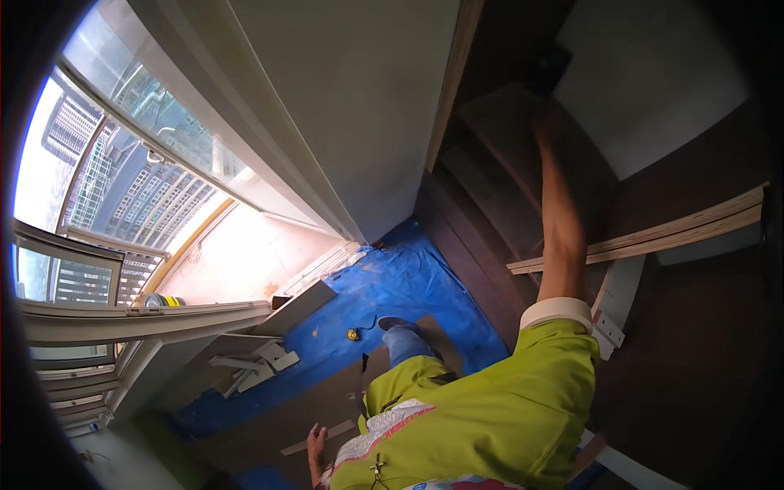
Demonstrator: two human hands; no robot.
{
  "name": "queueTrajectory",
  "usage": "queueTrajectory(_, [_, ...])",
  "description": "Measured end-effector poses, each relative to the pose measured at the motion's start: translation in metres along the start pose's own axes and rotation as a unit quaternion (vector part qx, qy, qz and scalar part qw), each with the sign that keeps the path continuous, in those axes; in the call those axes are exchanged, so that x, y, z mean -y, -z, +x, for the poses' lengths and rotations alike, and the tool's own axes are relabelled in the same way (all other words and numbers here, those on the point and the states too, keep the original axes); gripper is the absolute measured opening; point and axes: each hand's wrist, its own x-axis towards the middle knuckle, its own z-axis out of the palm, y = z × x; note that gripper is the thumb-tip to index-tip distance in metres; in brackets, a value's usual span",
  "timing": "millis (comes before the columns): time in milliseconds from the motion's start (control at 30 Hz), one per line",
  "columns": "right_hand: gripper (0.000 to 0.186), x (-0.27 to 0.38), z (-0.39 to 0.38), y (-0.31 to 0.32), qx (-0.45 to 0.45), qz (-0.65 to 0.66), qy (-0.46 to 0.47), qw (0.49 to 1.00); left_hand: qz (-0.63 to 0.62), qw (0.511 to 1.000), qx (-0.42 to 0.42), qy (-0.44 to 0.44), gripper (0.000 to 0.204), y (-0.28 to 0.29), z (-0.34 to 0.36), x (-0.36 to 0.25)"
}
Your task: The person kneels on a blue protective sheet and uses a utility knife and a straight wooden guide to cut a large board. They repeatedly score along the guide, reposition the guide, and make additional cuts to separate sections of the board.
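Right grip [543, 122]: raised on an outstretched arm before dark brown panels [506, 175], beside a dark object [552, 67] too dim to identify; the object lies just beyond the fingers, near the lower left edge of a pale panel [653, 82], and whether the grip is closed on it cannot be told. The forearm crosses in front of a layered, pale-edged plywood strip [670, 235], below which stands a white bracket [617, 298]. Left grip [316, 445]: low, fingers slightly spread, with nothing visible in it, just beside a narrow wooden strip [304, 443] on a brown floor covering [322, 400]. Beyond, a yellow tape measure [353, 334] lies on a blue sheet [351, 294], near the brown covering's upper edge; white offcuts [260, 367] lie toward the sheet's left edge. Farther left, a yellow-and-black roll [166, 300] rests by the window [147, 171].
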Motion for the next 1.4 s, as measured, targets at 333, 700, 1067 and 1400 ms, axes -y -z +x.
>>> queueTrajectory(333, [0.052, 0.036, 0.086, 0.004, -0.106, 0.206, 0.030, 0.972, 0.099, 0.994, -0.014, -0.053, 0.065, 0.029, 0.025, -0.070])
queueTrajectory(700, [0.051, 0.049, 0.103, 0.007, -0.088, 0.137, -0.077, 0.984, 0.052, 0.999, 0.013, 0.013, 0.074, 0.018, 0.024, -0.052])
queueTrajectory(1067, [0.060, 0.039, 0.087, -0.004, -0.130, 0.148, 0.013, 0.980, 0.016, 1.000, -0.007, -0.014, 0.069, -0.002, 0.018, -0.059])
queueTrajectory(1400, [0.060, 0.040, 0.088, -0.010, -0.130, 0.138, 0.008, 0.982, 0.040, 0.999, -0.004, 0.001, 0.067, -0.008, 0.007, -0.087])
